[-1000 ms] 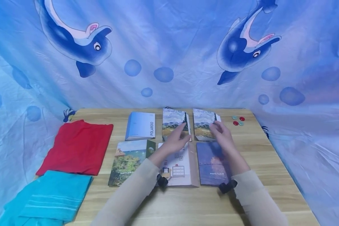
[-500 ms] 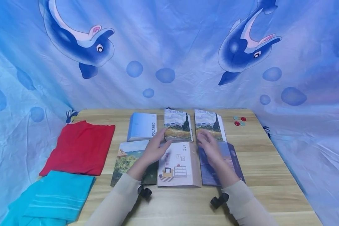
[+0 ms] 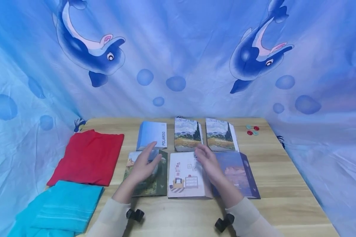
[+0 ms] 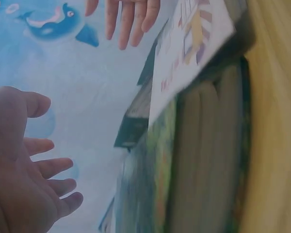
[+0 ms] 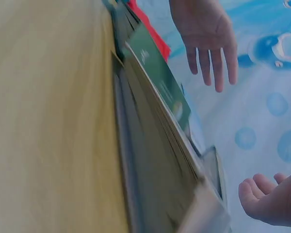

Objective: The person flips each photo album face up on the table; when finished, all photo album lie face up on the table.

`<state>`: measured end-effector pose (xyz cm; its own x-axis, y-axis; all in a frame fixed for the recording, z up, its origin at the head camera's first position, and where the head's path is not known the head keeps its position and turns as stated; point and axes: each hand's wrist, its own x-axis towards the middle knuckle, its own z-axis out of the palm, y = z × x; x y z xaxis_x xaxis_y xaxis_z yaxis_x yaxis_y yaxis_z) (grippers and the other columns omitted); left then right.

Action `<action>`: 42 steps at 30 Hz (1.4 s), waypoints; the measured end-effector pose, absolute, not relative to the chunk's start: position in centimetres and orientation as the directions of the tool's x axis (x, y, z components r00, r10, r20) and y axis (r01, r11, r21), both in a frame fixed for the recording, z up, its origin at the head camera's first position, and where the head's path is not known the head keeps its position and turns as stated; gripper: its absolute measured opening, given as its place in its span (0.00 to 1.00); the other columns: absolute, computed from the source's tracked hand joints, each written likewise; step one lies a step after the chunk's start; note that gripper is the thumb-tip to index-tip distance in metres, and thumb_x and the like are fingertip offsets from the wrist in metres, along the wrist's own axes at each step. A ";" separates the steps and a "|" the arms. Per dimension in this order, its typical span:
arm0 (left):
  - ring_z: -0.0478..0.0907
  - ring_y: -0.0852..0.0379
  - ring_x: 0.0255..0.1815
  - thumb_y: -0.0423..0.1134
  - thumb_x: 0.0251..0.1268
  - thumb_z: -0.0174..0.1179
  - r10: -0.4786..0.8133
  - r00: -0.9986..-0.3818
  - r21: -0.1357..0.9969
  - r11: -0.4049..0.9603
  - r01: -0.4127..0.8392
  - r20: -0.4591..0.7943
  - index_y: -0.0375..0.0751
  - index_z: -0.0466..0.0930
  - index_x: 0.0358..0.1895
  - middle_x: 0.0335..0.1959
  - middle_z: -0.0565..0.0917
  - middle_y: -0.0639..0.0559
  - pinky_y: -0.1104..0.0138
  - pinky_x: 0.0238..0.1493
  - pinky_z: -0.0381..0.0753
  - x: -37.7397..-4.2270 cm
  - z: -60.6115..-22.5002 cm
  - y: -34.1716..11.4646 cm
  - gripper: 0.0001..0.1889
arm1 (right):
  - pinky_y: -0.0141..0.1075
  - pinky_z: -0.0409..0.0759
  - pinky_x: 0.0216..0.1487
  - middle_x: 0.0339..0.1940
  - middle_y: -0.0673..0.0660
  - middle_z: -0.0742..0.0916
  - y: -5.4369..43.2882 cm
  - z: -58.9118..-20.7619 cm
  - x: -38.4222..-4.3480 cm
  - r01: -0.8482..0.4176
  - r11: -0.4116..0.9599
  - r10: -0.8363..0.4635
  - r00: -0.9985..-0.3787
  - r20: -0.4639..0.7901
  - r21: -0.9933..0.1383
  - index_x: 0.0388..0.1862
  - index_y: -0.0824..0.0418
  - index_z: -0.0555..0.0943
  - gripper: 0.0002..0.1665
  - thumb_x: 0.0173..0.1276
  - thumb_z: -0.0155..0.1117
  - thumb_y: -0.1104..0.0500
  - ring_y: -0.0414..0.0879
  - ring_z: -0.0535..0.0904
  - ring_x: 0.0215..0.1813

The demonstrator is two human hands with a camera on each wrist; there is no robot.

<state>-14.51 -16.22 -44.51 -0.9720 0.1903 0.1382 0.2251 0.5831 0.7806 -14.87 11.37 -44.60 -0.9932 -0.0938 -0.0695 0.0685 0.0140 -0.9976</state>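
Observation:
My left hand (image 3: 142, 168) hovers with spread fingers over the green landscape photo album (image 3: 163, 184), covering part of its cover. My right hand (image 3: 209, 163), fingers loosely bent, is above the gap between the white album with a room drawing (image 3: 185, 191) and the purple-blue photo album (image 3: 234, 171). Neither hand holds anything. In the left wrist view, the left palm (image 4: 19, 179) is raised beside the green album's page edges (image 4: 203, 160). The right wrist view shows the right hand (image 5: 276, 199) at the lower right, apart from the albums.
Behind the front row stand a blue Polaroid album (image 3: 151, 133) and two matching painted-landscape albums (image 3: 187, 133), (image 3: 220, 133). A folded red cloth (image 3: 87, 158) and a turquoise cloth (image 3: 66, 204) lie left. Several small red and green discs (image 3: 252, 130) sit at the back right.
Both hands have drawn back toward the person and shifted left, away from the back-row landscape albums. The left hand now covers the green album. The albums keep their places while the head view shifts slightly.

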 end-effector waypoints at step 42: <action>0.46 0.38 0.81 0.52 0.78 0.53 -0.033 -0.999 0.765 0.644 0.006 0.035 0.32 0.57 0.78 0.82 0.53 0.38 0.41 0.77 0.50 -10.5 -49.9 -22.2 0.36 | 0.46 0.62 0.76 0.79 0.66 0.65 1.4 -47.3 -11.8 0.025 0.232 -0.381 -0.918 -0.114 -0.972 0.79 0.63 0.61 0.40 0.76 0.62 0.50 0.57 0.60 0.79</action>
<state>-10.47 -22.23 -49.91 -0.9989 -0.0328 0.0348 0.0055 0.6442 0.7648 -11.78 1.41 -47.28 -0.9175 -0.3809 -0.1143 0.0249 0.2318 -0.9724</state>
